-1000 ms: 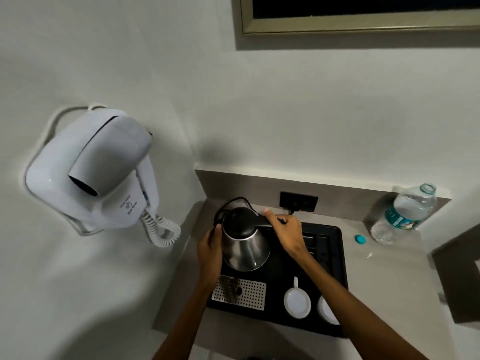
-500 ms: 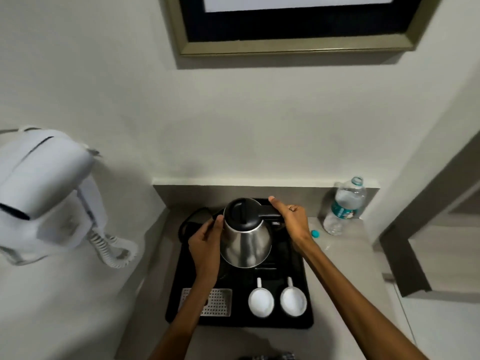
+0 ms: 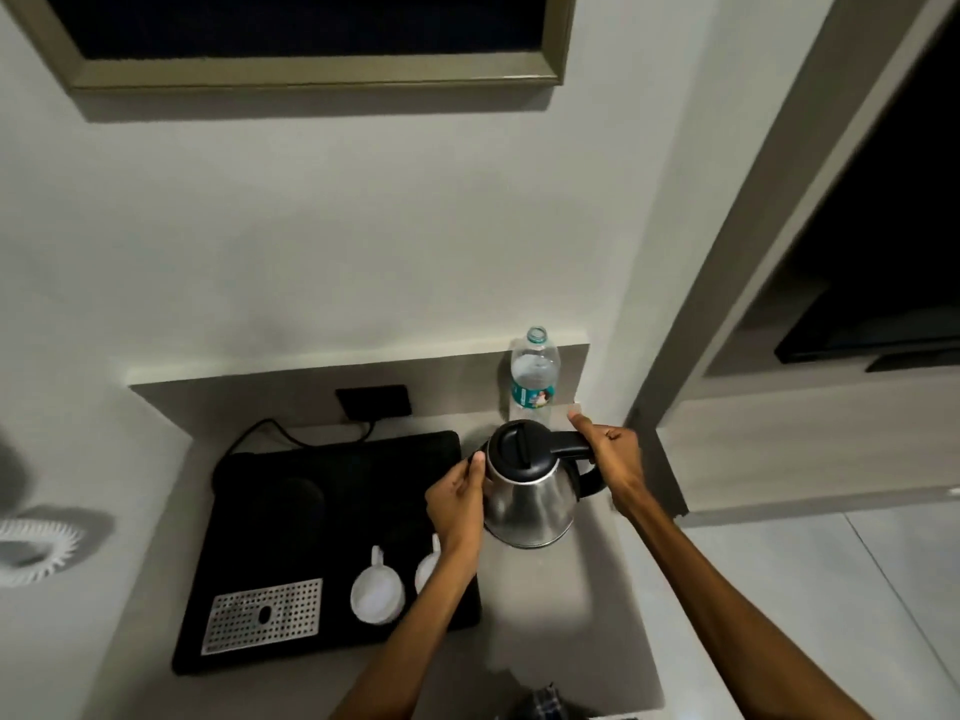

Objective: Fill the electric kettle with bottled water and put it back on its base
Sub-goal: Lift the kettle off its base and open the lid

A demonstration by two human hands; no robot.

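Kettle (image 3: 530,491) is now off the black tray (image 3: 249,646) and sits to the tray's 3 o'clock side, upright over the bare grey table (image 3: 571,615); half a second ago it was over the tray's rear centre, between the hands. Whether its bottom touches the table or is held just above it cannot be told. Lid closed, black handle pointing to 3 o'clock. Right hand (image 3: 615,454) is wrapped around the top of the handle, thumb extended toward 12 o'clock; same grip as before. Left hand (image 3: 457,498) is curled against the steel body at its 9 o'clock side, fingertips at the lid rim, as in the earlier frames. Round kettle base (image 3: 291,504) on the tray is now uncovered, dark on dark, edges hard to trace. Its cord (image 3: 270,433) runs to the wall socket (image 3: 373,401) at 12 o'clock of the tray. Water bottle (image 3: 534,374), uncapped, teal label, stands upright at the back wall, just behind the kettle at its 12 o'clock; earlier it stood well to the right of the kettle. Two white cups (image 3: 377,595) sit on the tray's near half, the right one partly hidden by the left forearm; perforated metal drip plate (image 3: 262,613) at the tray's 7 o'clock corner. The view has swung right: the wall hair dryer is out of frame, with only its coiled cord (image 3: 41,548) at the left edge.
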